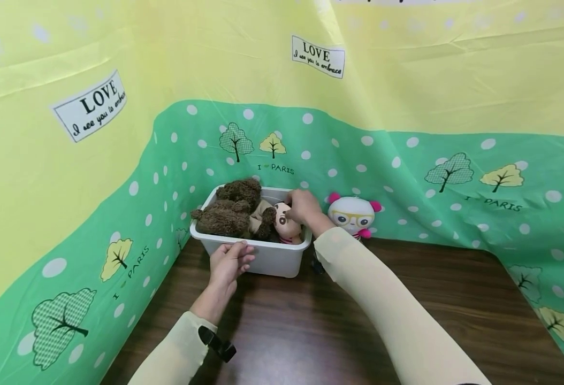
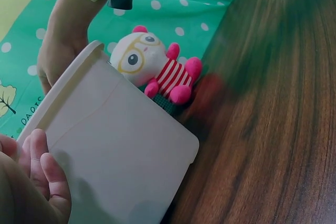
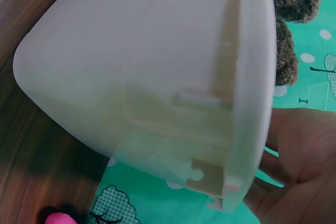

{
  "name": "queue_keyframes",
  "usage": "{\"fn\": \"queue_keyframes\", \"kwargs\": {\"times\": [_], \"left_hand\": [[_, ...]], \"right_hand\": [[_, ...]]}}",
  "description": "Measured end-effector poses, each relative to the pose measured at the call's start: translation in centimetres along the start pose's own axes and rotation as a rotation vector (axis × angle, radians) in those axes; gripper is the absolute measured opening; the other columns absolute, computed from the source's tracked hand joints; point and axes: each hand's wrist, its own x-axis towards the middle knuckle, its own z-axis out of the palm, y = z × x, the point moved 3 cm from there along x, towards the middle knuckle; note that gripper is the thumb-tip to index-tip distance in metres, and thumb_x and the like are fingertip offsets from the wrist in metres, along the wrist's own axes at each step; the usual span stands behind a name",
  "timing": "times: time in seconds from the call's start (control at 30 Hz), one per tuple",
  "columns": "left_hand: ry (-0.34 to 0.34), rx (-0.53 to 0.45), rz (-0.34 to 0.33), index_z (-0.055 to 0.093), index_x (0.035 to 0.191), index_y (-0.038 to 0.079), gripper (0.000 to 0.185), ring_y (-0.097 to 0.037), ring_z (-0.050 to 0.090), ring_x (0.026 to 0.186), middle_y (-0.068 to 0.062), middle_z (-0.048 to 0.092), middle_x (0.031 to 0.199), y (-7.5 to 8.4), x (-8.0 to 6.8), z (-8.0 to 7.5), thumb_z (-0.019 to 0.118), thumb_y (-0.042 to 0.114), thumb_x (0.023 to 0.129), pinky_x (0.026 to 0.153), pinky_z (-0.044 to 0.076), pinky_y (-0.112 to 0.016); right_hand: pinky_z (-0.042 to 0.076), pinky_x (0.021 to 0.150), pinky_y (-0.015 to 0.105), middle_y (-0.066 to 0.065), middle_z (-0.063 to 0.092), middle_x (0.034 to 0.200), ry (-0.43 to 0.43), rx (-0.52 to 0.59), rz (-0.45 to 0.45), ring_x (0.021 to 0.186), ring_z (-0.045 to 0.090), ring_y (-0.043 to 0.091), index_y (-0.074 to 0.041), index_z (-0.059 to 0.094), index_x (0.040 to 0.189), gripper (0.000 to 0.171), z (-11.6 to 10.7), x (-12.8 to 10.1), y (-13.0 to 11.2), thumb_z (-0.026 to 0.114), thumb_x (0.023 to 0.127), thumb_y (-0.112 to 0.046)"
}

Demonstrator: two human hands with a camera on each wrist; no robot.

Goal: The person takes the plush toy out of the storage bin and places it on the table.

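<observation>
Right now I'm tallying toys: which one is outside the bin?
The doll with yellow glasses, right of the bin; the brown plush and other doll are inside.

We wear plain cream long sleeves (image 1: 388,289) with a black strap (image 1: 216,344) at the left cuff (image 1: 192,329), toward seven o'clock.
</observation>
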Motion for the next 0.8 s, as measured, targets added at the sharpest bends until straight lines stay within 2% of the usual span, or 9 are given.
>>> {"fn": "queue_keyframes", "kwargs": {"times": [0.27, 0.53, 0.8], "left_hand": [[-0.002, -0.012, -0.002, 0.051, 0.095, 0.010, 0.025, -0.011, 0.067, 0.059, -0.006, 0.075, 0.083, -0.2, 0.1, 0.1, 0.071, 0.020, 0.083, 0.047, 0.047, -0.021], [-0.022, -0.016, 0.002, 0.050, 0.095, 0.009, 0.025, -0.011, 0.067, 0.058, -0.006, 0.075, 0.082, 0.1, 0.0, 0.1, 0.070, 0.019, 0.084, 0.047, 0.048, -0.022], [-0.013, -0.016, 0.002, 0.050, 0.094, 0.011, 0.027, -0.011, 0.067, 0.059, -0.004, 0.075, 0.080, 0.0, 0.0, 0.1, 0.072, 0.021, 0.083, 0.047, 0.047, -0.021]], "right_hand": [[0.053, 0.077, 0.038, 0.007, 0.066, 0.100, 0.031, 0.073, -0.032, 0.092, 0.060, 0.026, -0.011, 0.067, 0.104, 0.028, -0.4, -0.1, 0.8, 0.075, 0.077, -0.013], [0.053, 0.077, 0.038, 0.004, 0.065, 0.103, 0.059, 0.145, -0.014, 0.094, 0.060, 0.024, -0.014, 0.067, 0.105, 0.026, -3.1, -0.9, 0.6, 0.075, 0.080, -0.016], [0.053, 0.074, 0.037, 0.002, 0.065, 0.101, 0.086, 0.229, -0.017, 0.094, 0.060, 0.021, -0.015, 0.067, 0.107, 0.027, -5.9, -1.8, 0.1, 0.076, 0.082, -0.017]]}}
